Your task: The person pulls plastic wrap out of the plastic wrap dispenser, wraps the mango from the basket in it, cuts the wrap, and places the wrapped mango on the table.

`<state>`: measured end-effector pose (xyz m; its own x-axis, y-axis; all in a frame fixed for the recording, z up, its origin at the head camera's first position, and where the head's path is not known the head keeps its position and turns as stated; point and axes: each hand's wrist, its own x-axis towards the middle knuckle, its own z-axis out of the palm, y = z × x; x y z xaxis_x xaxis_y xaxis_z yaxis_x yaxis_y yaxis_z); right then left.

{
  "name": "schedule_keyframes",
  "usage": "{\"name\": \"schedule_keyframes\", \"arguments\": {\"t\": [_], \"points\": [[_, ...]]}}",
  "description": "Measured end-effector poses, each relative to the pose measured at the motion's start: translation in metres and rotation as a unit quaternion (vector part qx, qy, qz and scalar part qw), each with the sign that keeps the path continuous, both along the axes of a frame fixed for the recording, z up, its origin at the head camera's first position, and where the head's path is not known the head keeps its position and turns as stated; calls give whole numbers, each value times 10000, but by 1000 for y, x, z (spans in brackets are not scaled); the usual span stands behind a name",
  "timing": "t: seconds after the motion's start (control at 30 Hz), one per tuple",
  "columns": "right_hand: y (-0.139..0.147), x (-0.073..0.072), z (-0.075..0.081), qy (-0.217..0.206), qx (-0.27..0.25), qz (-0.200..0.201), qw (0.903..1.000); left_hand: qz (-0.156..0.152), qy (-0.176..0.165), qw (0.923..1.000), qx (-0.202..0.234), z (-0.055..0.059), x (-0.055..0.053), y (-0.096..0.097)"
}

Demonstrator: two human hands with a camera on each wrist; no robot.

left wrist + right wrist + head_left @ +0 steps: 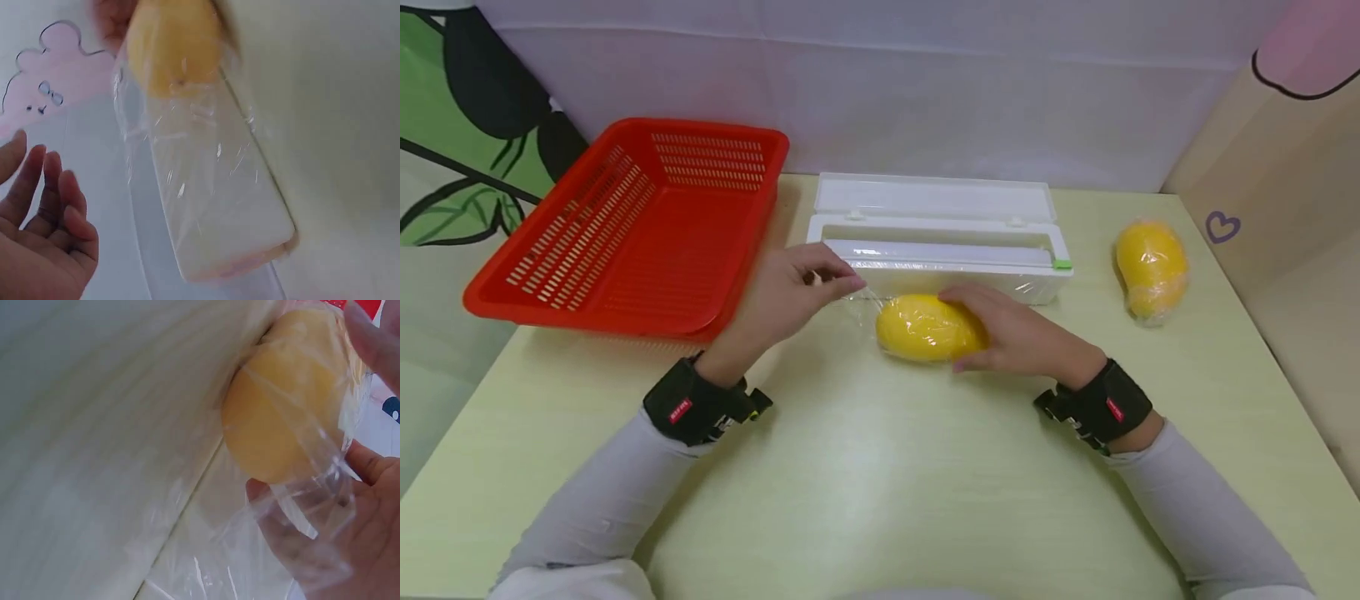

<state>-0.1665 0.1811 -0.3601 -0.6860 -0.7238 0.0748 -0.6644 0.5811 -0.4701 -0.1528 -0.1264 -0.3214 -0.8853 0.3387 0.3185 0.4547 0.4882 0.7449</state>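
A smooth yellow mango-shaped fruit (925, 327) lies on its side on the table, loosely wrapped in clear cling film (287, 531). My right hand (1018, 333) holds its right end, thumb on the near side and fingers on the far side. To the left of the fruit, my left hand (793, 292) has thumb and forefinger tips together at a thin strand of film that runs to the fruit. In the left wrist view, the fingers of this hand (50, 219) are bent and stand apart from the fruit; loose film hangs past the fruit's end.
Behind the fruit is a white cling film box (940, 225), lid raised, roll inside, with a green piece at its right end. A red slotted basket (640, 242) stands at the back left. Another yellow fruit (1152, 268), wrapped in film, lies at the right.
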Motion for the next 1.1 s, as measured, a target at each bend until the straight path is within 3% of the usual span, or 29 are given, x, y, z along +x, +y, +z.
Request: {"name": "schedule_keyframes", "arguments": {"t": [0.07,0.13,0.23,0.3,0.37,0.57,0.67,0.73,0.83,0.97,1.03,1.1], "points": [[-1,-2,-2,77,-29,32,10000,-574,806,9933,-597,-8,4,13],[-1,-4,-4,211,-43,75,9997,-1065,1641,9719,-1308,-17,7,27],[-1,-6,-4,429,-77,74,9990,-1341,2473,9349,-2162,-28,8,43],[-1,-8,-3,475,-87,50,9988,-1360,2592,9212,-2564,-31,6,50],[0,-10,-1,406,-115,19,9991,-1313,2524,9144,-2879,-33,4,55],[1,-13,2,-9,-130,-12,9999,-1096,2454,9064,-3259,-36,-6,62],[3,-13,3,-144,-158,-64,9998,-1027,2505,9069,-3230,-38,-12,63],[4,-12,5,-220,-204,-111,9995,-1027,2374,9128,-3160,-38,-15,63],[7,-11,6,-285,-283,-138,9991,-1146,1644,9340,-2958,-34,-19,62],[13,-9,9,-455,-335,-253,9981,-1137,215,9655,-2332,-27,-23,58],[14,-7,10,-469,-321,-322,9979,-1052,-212,9737,-2012,-26,-25,55],[14,-7,10,-270,-317,-316,9986,-969,-395,9785,-1780,-24,-25,51]]}}
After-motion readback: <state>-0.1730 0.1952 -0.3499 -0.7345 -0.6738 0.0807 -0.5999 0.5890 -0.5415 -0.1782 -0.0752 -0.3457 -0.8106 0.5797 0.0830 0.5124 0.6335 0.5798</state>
